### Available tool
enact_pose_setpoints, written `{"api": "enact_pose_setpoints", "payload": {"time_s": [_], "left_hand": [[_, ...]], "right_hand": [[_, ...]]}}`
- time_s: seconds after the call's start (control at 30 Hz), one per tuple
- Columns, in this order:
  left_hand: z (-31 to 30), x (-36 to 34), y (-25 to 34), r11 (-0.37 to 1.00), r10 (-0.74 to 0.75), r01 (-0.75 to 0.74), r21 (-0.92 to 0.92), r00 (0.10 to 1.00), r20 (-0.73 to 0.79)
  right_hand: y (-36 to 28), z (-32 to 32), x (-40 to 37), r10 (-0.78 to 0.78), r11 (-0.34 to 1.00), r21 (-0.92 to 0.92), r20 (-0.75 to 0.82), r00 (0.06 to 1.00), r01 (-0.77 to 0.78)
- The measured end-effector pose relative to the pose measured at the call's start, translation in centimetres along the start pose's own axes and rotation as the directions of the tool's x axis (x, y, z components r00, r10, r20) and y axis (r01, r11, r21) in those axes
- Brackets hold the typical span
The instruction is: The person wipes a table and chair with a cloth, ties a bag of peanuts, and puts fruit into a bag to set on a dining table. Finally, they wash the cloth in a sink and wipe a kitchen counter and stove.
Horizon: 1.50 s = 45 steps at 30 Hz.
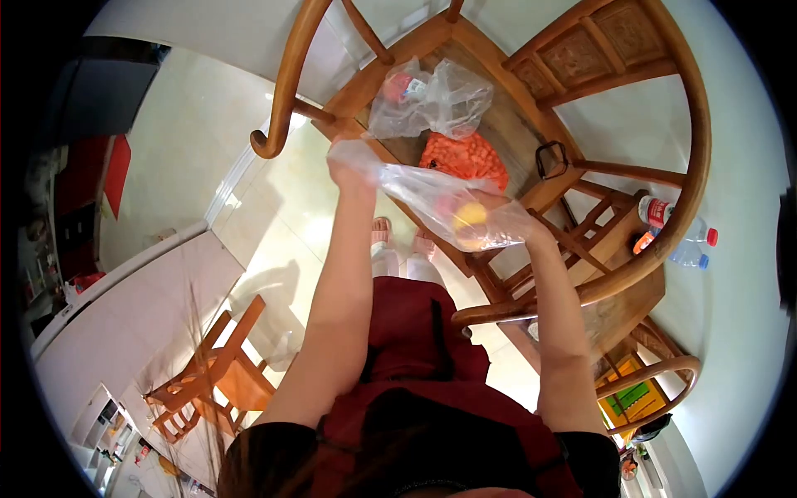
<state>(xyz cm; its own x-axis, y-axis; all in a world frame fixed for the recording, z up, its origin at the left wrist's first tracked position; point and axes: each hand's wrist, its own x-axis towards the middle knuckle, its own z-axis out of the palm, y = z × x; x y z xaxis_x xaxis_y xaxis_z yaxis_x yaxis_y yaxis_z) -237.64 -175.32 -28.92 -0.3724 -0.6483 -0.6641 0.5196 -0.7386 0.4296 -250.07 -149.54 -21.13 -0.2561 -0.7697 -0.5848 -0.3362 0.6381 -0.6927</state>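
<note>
Clear bag (415, 192) held up mid-frame btwn both hands, yellow round item (471, 216) in its fuller end.
L hand (350, 164) seems to grip the narrow end, fingers closed as far as the film shows, prob. to keep the plastic drawn out; R hand (533, 228) is at the fuller end, right of center, prob. to bear the weight. R fingers partly hidden by film, can't tell if open or closed. Bag slants down to the right, so contents sit low, nr R hand. Behind, on wooden chair (523, 133), top center: another clear bag (461, 98) w/ a reddish item (398, 86), just above red net bag (465, 158); seat prob. serves as a handy rest. Bottles (687, 251) at far right, apart.
</note>
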Motion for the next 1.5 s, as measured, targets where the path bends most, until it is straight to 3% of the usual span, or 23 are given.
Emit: {"api": "enact_pose_setpoints", "payload": {"time_s": [0.07,0.13,0.17,0.23,0.33,0.37,0.47,0.57,0.6,0.7,0.8,0.83,0.93,0.97,1.0,1.07,1.13,1.2,1.23,1.37,1.5], "left_hand": [[-1.3,0.5,1.8,1.0,0.017,-0.016,-0.003,0.997,0.074],[-2.8,0.4,4.7,0.997,0.054,-0.06,0.037,0.986,0.157],[-3.9,1.2,5.7,0.999,-0.039,0.036,0.018,0.984,0.175],[-5.9,2.8,6.6,0.972,-0.229,0.236,-0.009,0.949,0.216],[-3.3,0.6,4.7,0.941,-0.108,0.132,0.312,0.99,-0.094],[-5.2,2.0,4.8,0.914,-0.377,0.364,0.179,0.925,0.048],[-5.0,2.9,2.4,0.937,-0.316,0.313,0.155,0.949,-0.002],[-3.5,2.4,3.0,0.857,-0.39,0.339,0.387,0.919,0.059],[-2.1,1.8,3.7,0.817,-0.424,0.356,0.454,0.904,0.053],[-0.9,0.9,5.6,0.888,-0.268,0.221,0.404,0.961,0.063],[-1.9,1.9,7.4,0.91,-0.257,0.23,0.345,0.966,0.037],[-2.1,2.2,8.0,0.921,-0.306,0.294,0.256,0.952,0.008],[-3.7,2.0,9.8,0.856,-0.506,0.447,0.26,0.828,0.242],[-2.6,0.9,10.3,0.789,-0.569,0.486,0.375,0.809,0.148],[-1.5,-0.9,8.9,0.753,-0.444,0.439,0.49,0.889,-0.113],[-1.0,-3.6,7.0,0.64,-0.478,0.513,0.572,0.849,-0.227],[-0.9,-7.1,6.5,0.67,-0.606,0.461,0.582,0.793,0.068],[-2.3,-8.8,5.8,0.752,-0.642,0.42,0.508,0.641,0.42],[-1.0,-11.4,6.5,0.833,-0.538,0.353,0.427,0.695,0.476],[-2.4,-14.8,7.7,0.877,-0.44,0.431,0.213,0.543,0.715],[-2.0,-16.9,10.4,0.93,-0.365,0.292,0.223,0.659,0.657]], "right_hand": [[-1.0,-2.7,-0.8,-0.002,0.999,-0.051,0.16,0.987,0.01],[-1.4,-4.7,-1.6,0.232,0.968,-0.136,0.163,0.959,-0.212],[-1.0,-5.4,-1.6,0.18,0.977,0.097,0.087,0.98,-0.188],[-0.1,-6.5,-1.4,0.136,0.846,0.529,-0.097,0.986,-0.065],[-2.9,-7.5,2.5,-0.031,0.692,0.699,-0.218,0.975,0.178],[-3.2,-7.2,4.7,-0.062,0.731,0.661,-0.18,0.982,0.167],[-5.5,-5.5,10.5,-0.025,0.869,0.486,-0.136,0.99,0.089],[-6.3,-3.2,14.2,0.099,0.887,0.46,-0.267,0.959,0.036],[-6.3,-3.1,14.5,0.042,0.851,0.513,-0.274,0.961,0.109],[-8.3,-4.5,12.9,-0.157,0.753,0.586,-0.281,0.947,0.299],[-12.3,-7.8,9.9,-0.329,0.676,0.637,-0.19,0.925,0.371],[-13.3,-8.5,9.2,-0.342,0.667,0.651,-0.164,0.925,0.362],[-16.6,-10.4,6.9,-0.449,0.657,0.636,-0.099,0.888,0.404],[-18.2,-10.7,5.7,-0.475,0.642,0.633,-0.114,0.872,0.432],[-19.6,-10.8,4.5,-0.511,0.635,0.612,-0.124,0.851,0.471],[-22.5,-11.1,2.0,-0.583,0.617,0.561,-0.146,0.8,0.552],[-25.5,-10.2,-1.8,-0.546,0.617,0.541,-0.228,0.806,0.571],[-28.6,-8.7,-5.7,-0.467,0.615,0.56,-0.309,0.829,0.555],[-29.5,-8.0,-7.3,-0.47,0.582,0.592,-0.315,0.824,0.558],[-32.3,-5.4,-11.8,-0.571,0.433,0.624,-0.369,0.733,0.651],[-32.4,-6.5,-14.8,-0.787,0.428,0.608,-0.112,0.607,0.668]]}}
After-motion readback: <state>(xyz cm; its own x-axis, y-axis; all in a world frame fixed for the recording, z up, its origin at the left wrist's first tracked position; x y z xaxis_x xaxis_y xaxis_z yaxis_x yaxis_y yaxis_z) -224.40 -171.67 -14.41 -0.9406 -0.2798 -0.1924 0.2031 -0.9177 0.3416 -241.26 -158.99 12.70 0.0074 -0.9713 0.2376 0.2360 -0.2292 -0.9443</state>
